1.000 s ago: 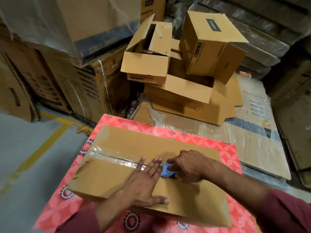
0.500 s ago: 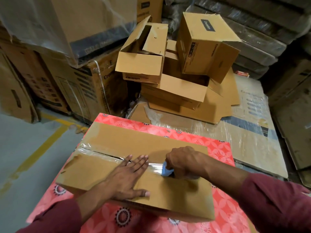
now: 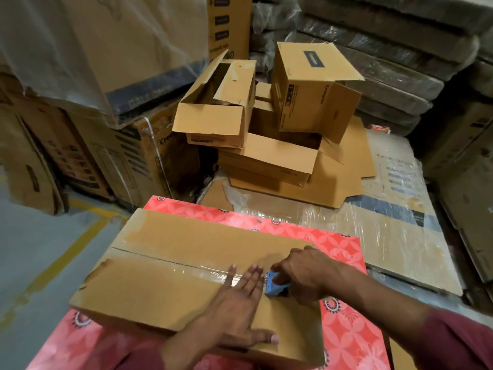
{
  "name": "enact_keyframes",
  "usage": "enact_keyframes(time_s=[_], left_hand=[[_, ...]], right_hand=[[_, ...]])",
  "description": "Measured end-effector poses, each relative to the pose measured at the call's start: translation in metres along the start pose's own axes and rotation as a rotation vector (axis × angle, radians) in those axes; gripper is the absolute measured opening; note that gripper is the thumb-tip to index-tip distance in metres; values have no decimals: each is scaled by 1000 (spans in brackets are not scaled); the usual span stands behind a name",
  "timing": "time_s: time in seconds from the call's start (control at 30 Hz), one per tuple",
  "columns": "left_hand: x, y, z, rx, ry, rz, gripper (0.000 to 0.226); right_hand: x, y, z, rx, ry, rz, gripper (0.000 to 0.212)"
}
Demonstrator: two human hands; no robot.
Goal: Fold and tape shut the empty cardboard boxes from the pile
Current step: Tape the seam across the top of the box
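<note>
Cardboard box point(image 3: 170, 265): flat-topped, flaps folded shut, lying on the red patterned table point(image 3: 344, 332) directly below my view. I log its centre seam running left to right; the left stretch is bare, and clear tape point(image 3: 208, 271) covers the stretch nearer the hands.
Left hand point(image 3: 237, 311): palm down on the box top, fingers straight and together, thumb spread out toward the near edge, fingertips pressing on the taped seam.
Blue tape dispenser point(image 3: 274, 285): standing on the seam, just beside the left fingertips.
Right hand point(image 3: 304, 271): fingers curled round the dispenser, thumb on its blue side.
Pile of empty boxes point(image 3: 266, 116): beyond the table, several with flaps open, resting on plastic-wrapped cartons point(image 3: 394, 222).
</note>
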State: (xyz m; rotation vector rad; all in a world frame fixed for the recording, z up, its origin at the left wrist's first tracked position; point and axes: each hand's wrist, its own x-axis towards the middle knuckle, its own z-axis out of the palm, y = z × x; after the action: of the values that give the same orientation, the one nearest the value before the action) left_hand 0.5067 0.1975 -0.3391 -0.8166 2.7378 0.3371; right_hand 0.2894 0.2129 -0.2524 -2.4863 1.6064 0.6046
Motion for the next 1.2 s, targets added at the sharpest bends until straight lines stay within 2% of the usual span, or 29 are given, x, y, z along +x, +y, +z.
enact_keyframes(time_s=[0.1,0.17,0.23,0.33,0.43,0.57,0.7,0.8,0.87,0.93,1.07,1.2], left_hand=[[1,2,9,-39,83,5,127],[-16,-29,20,26,238,2,112],[-41,-65,27,98,282,-93,101],[-62,-91,30,83,249,-198,104],[-44,-56,21,-2,185,-263,124],[-8,7,13,-66,55,-164,134],[-4,6,20,-51,108,-183,132],[-6,1,25,-68,184,-168,131],[-7,0,26,-68,167,-157,125],[-4,-1,32,-66,217,-146,122],[-3,7,27,-53,242,-138,124],[16,48,-2,-12,96,60,126]], right_hand=[[0,1,2,-14,-18,-9,28],[3,5,7,-12,-15,-16,33],[6,8,8,7,-11,-19,36],[11,3,7,-8,-1,-42,42],[11,-5,3,-34,-8,-10,31],[9,-11,-6,-29,-71,29,27],[3,-7,-19,27,-161,107,38],[-5,4,-22,-22,-226,107,34],[-16,19,-18,-37,-288,122,39],[-30,36,-15,-49,-336,117,46],[-46,46,-8,-50,-296,48,46],[-44,41,-6,-32,-292,25,43]])
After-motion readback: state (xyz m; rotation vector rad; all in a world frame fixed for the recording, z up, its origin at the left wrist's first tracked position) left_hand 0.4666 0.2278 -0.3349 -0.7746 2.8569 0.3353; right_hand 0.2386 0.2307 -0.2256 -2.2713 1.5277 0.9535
